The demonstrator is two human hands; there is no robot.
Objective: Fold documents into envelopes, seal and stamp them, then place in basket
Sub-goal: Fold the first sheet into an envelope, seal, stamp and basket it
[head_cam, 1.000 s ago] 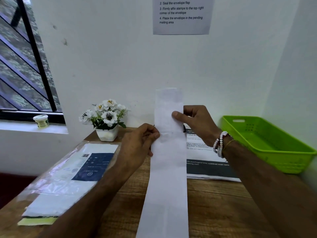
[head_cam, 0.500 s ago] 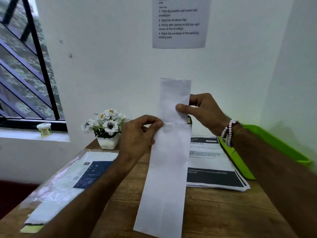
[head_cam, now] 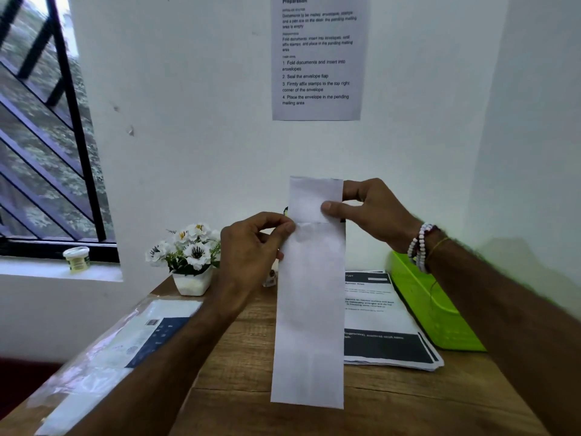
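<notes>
I see a long white paper envelope (head_cam: 309,309) held upright above the wooden desk (head_cam: 239,388), long axis vertical, flap end up. My left hand (head_cam: 251,247) pinches its left edge; my right hand (head_cam: 367,212) pinches the flap. The wall notice (head_cam: 317,58) reads "Seal the envelope flap".

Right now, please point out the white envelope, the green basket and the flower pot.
white envelope (head_cam: 309,309): head view, middle of its body.
green basket (head_cam: 434,313): head view, its near side wall.
flower pot (head_cam: 192,284): head view, front face.
</notes>
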